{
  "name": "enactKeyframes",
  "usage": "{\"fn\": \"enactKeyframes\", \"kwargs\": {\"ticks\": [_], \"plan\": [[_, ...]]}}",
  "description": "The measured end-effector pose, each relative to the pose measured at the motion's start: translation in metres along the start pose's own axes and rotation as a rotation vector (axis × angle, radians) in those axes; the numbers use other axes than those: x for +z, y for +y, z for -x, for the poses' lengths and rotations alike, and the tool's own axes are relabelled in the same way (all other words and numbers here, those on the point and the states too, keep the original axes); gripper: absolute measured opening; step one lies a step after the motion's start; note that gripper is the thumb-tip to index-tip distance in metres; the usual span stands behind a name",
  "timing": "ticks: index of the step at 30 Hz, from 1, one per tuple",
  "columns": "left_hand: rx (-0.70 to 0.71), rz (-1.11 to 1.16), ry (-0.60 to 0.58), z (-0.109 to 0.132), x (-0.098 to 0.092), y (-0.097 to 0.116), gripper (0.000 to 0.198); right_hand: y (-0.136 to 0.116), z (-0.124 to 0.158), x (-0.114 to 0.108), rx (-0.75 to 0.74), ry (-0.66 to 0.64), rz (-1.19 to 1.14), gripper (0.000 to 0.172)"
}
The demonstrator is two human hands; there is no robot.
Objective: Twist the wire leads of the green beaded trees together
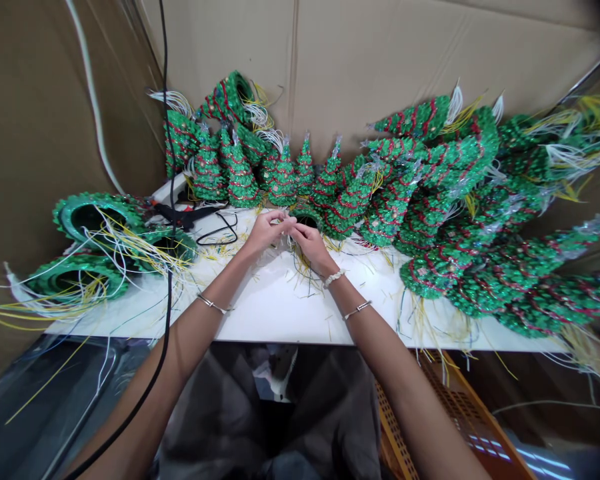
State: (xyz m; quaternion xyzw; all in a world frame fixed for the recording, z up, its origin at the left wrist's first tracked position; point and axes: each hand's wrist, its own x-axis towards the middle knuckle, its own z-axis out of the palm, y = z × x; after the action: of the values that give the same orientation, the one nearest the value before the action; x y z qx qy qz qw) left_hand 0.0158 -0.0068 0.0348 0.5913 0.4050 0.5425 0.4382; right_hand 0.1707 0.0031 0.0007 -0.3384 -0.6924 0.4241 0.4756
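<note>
The left hand (269, 228) and right hand (309, 244) pinch fingertips together, seemingly on fine wires (291, 244), beside a hollow tree (317, 215). Tugging hard could snap one.

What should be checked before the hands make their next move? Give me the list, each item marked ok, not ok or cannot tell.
1. Both hands in view: ok. The left hand and right hand meet over the white table.
2. Grip: cannot tell. What lies between the fingertips is too small to make out.
3. Opening of the nearest tree visible: ok. It shows dark just behind the hands.
4. Table clear of wire scraps: not ok. They lie scattered around.
5. View clear of the black cable: not ok. It crosses in front of the left forearm.
</note>
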Motion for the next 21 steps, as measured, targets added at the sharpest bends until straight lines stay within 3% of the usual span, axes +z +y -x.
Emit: {"fn": "enactKeyframes", "kwargs": {"ticks": [9,16,21], "plan": [[0.032,0.036,0.114,0.001,0.004,-0.002,0.039,-0.006,0.001,-0.002,-0.024,0.053,0.082,0.045],[0.093,-0.001,0.186,-0.004,0.006,-0.012,0.04,-0.019,0.007,-0.003,-0.151,0.095,0.376,0.037],[0.06,0.052,0.183,0.001,0.014,-0.009,0.042,-0.015,0.002,-0.001,-0.172,0.095,0.311,0.038]]}}
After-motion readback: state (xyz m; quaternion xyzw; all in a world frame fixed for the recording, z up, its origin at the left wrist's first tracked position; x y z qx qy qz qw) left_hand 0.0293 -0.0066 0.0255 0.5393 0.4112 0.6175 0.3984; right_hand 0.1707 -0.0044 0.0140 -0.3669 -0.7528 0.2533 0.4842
